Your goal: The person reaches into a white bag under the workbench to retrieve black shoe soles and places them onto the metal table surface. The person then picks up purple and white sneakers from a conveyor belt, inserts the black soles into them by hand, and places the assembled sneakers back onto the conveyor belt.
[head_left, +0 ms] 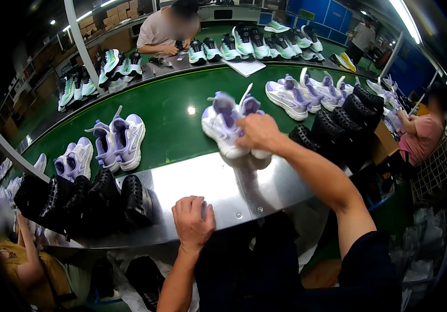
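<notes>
1. Our left forearm (182, 278) rises from the lower edge, nearly upright, leaning slightly right.
2. Our left hand (193, 222) is back-up, its fingers bent side by side and pointing away from us — thumb set apart, palm hidden.
3. Our right arm (322, 182) enters from the lower right, bends at the elbow (348, 207) and reaches farther out than the left.
4. Our right hand (259, 133) points leftward — fingers curled in a grip.
</notes>
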A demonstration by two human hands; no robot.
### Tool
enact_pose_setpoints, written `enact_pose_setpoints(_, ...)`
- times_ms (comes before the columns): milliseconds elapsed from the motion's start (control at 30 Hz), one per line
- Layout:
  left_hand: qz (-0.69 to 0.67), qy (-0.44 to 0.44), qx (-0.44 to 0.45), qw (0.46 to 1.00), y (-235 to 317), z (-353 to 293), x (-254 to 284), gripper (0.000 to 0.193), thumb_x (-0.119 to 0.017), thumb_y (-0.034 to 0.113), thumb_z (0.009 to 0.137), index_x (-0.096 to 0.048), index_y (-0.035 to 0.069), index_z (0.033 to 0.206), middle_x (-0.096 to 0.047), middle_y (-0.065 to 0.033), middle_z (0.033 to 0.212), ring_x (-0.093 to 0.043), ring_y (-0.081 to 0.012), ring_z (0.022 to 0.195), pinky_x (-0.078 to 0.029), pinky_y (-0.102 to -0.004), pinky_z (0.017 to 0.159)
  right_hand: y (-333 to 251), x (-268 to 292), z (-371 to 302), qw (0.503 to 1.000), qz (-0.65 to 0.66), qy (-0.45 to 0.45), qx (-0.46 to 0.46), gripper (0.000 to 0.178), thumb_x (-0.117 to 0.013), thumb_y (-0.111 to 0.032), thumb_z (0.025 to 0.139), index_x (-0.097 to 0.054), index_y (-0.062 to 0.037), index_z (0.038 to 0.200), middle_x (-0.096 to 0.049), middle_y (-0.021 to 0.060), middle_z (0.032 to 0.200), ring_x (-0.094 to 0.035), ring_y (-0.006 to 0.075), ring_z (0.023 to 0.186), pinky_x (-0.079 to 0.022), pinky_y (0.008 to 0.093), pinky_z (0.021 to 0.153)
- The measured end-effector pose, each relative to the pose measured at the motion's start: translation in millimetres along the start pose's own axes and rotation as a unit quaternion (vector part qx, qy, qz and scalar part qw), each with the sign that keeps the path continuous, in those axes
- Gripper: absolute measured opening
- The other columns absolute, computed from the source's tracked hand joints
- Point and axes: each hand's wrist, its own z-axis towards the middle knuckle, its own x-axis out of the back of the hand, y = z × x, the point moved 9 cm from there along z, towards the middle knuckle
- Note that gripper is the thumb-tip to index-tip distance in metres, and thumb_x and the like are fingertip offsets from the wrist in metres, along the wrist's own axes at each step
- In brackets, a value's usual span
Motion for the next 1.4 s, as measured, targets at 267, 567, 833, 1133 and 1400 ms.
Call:
enact_pose_setpoints(267,-0.111,0.11,-0.073,0.985,69,81,39,0.029,-0.072,0.009,0.088,-0.064,-0.002,0.114,-0.065,-0.0184,0.111,-0.06,-0.0378,0.102,-0.049,-0.0446,0.091,-87,-3,-115,0.99,-0.005,0.136,0.039,0.032,-0.073,-0.036,0.079,-0.07,-0.0081,0.096,-0.069,0.016,0.09,-0.066,0.0323,0.089,-0.047,0.0441,0.084)
enact_pose_setpoints(567,0.007,-0.115,-0.096,0.989,91,140,-19,0.032,-0.076,0.02,0.086,-0.064,-0.002,0.106,-0.068,-0.021,0.093,-0.065,-0.0411,0.09,-0.051,-0.0498,0.081,86,128,-237,0.919,-0.005,0.356,-0.172,0.039,-0.072,-0.036,0.089,-0.065,-0.0046,0.112,-0.067,0.0169,0.103,-0.064,0.0377,0.094,-0.052,0.0474,0.081)
enact_pose_setpoints(833,0.028,-0.164,-0.047,0.985,97,165,-62,0.021,-0.068,0.015,0.084,-0.06,-0.005,0.084,-0.067,-0.0268,0.082,-0.067,-0.047,0.084,-0.054,-0.0551,0.079,252,113,-237,0.884,-0.194,0.168,-0.39,0.069,-0.058,-0.066,0.092,-0.065,-0.0004,0.111,-0.068,0.0216,0.11,-0.07,0.0387,0.1,-0.057,0.0496,0.084)
enact_pose_setpoints(1133,-0.147,-0.158,0.005,0.976,89,158,-78,0.025,-0.069,0.019,0.091,-0.063,-0.004,0.096,-0.066,-0.0287,0.087,-0.064,-0.0475,0.087,-0.048,-0.0548,0.08,158,175,-241,0.92,-0.111,0.275,-0.255,0.051,-0.068,-0.051,0.092,-0.068,0.0001,0.09,-0.07,0.0207,0.09,-0.071,0.0361,0.083,-0.055,0.0462,0.074)
enact_pose_setpoints(1400,-0.208,-0.279,0.092,0.933,89,162,-106,0.03,-0.073,0.024,0.087,-0.068,-0.006,0.085,-0.067,-0.0268,0.081,-0.067,-0.0409,0.082,-0.05,-0.0478,0.077,57,57,-196,0.951,0.273,-0.039,-0.137,0.057,-0.069,-0.045,0.088,-0.068,0.0112,0.08,-0.064,0.026,0.068,-0.065,0.0317,0.061,-0.051,0.0435,0.063)
